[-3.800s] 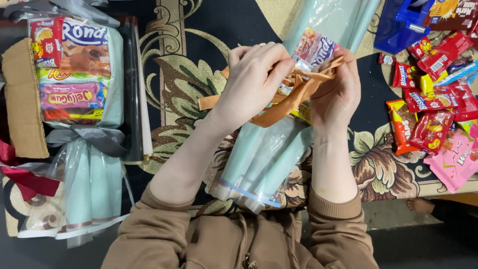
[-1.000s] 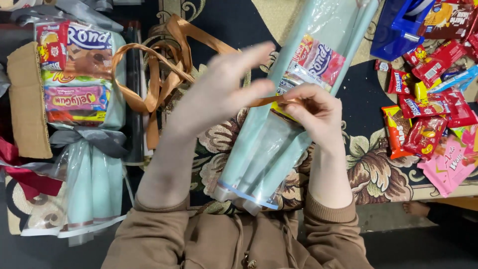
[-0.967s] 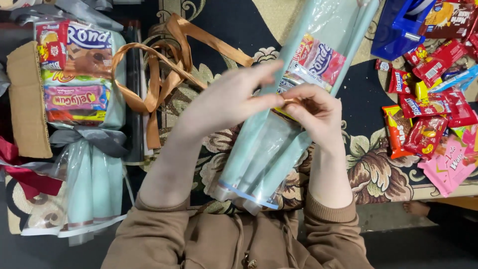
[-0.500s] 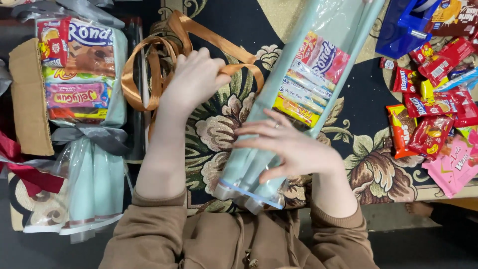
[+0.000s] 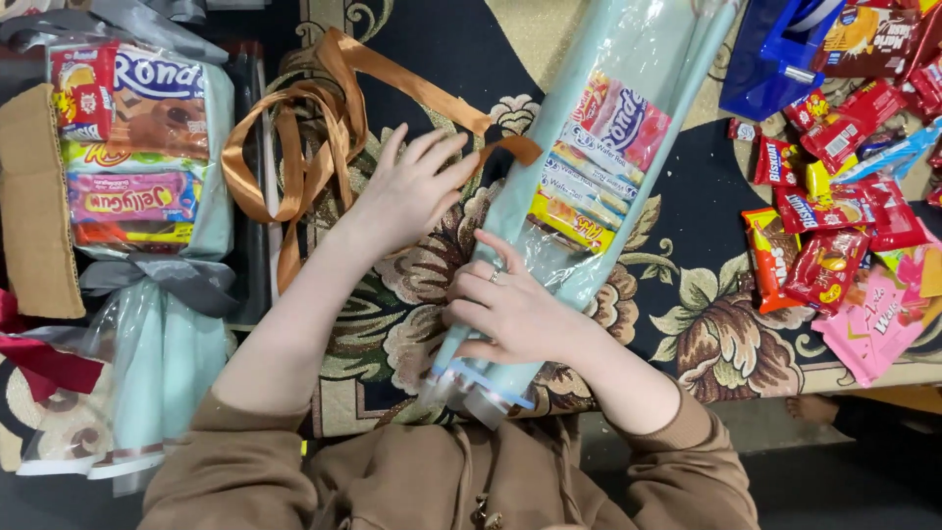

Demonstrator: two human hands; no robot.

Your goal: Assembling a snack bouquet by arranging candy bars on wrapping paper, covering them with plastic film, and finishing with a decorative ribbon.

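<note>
Two wrapped snack bouquets are here. One pale green bouquet (image 5: 589, 196) lies on the patterned cloth (image 5: 392, 324), long axis slanting from near-centre up to far-right. Right hand (image 5: 510, 314) grips its stem; left hand (image 5: 417, 186), released flat, touches one brown ribbon (image 5: 304, 137).

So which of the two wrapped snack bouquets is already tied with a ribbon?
The snack bouquet at far left, cinched with a grey ribbon bow. The bouquet under the right hand is untied; its brown ribbon lies loose by the left hand.
</note>
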